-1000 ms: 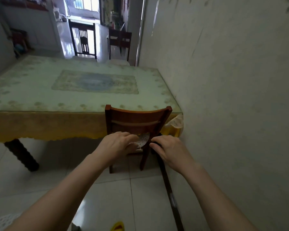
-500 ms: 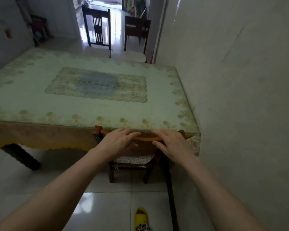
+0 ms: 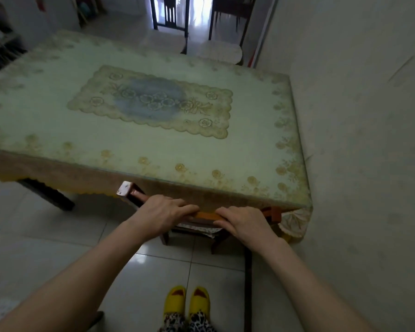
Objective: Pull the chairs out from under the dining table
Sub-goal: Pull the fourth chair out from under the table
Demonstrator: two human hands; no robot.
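Chair (image 3: 205, 215) tucked under table (image 3: 261, 195) near edge by wall, top rail running left-right, left hand (image 3: 163, 215) and right hand (image 3: 243, 222) both closed over it, seat beyond grip, pull path straight back.

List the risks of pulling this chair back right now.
1. The wooden chair sits close beside the wall; pulled crooked, it may scrape it.
2. The tablecloth hangs against the chair's right post and could snag and drag.
3. The yellow slippers stand right behind the chair, so its legs may hit the feet unless the person steps back. Left hand and right hand grip the top rail.
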